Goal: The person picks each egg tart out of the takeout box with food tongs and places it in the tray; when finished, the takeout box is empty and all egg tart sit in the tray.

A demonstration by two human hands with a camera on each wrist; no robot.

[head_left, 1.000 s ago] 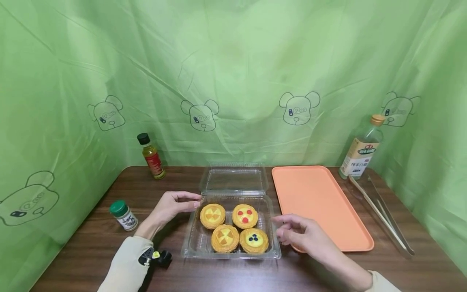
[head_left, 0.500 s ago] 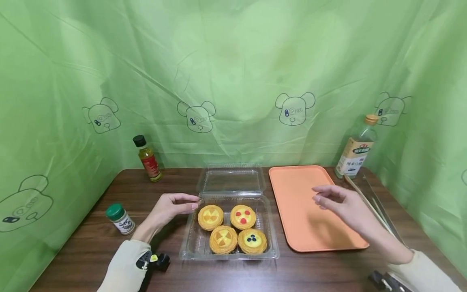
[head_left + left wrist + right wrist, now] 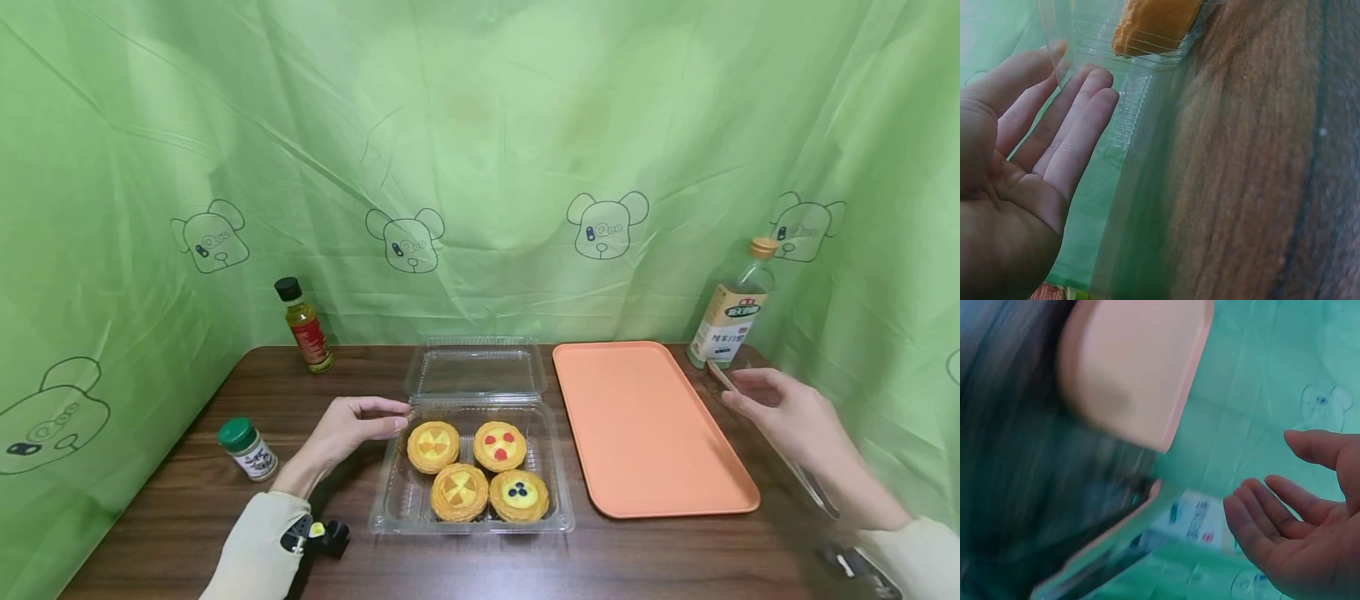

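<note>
A clear plastic clamshell box (image 3: 393, 508) lies on the table with its lid (image 3: 480, 371) tipped back. Several egg tarts sit inside, among them one with red dots (image 3: 500, 447) and one with dark berries (image 3: 519, 497). My left hand (image 3: 356, 423) pinches the box's left rim between thumb and fingertips; in the left wrist view the thin rim passes between them. At the far right my right hand (image 3: 791, 417) hovers over a pair of tongs (image 3: 722, 377), covering their middle. The right wrist view shows its fingers (image 3: 1250, 531) loosely bent and apart from the tongs.
An orange tray (image 3: 652, 433) lies between box and tongs. A vinegar bottle (image 3: 731, 321) stands behind the tongs. A small oil bottle (image 3: 306, 329) stands at back left, with a green-capped shaker (image 3: 249, 450) nearer. Green cloth (image 3: 480, 167) hangs behind the table.
My right hand has moved from beside the box, across the orange tray, to over the tongs. My left hand stays at the box's rim.
</note>
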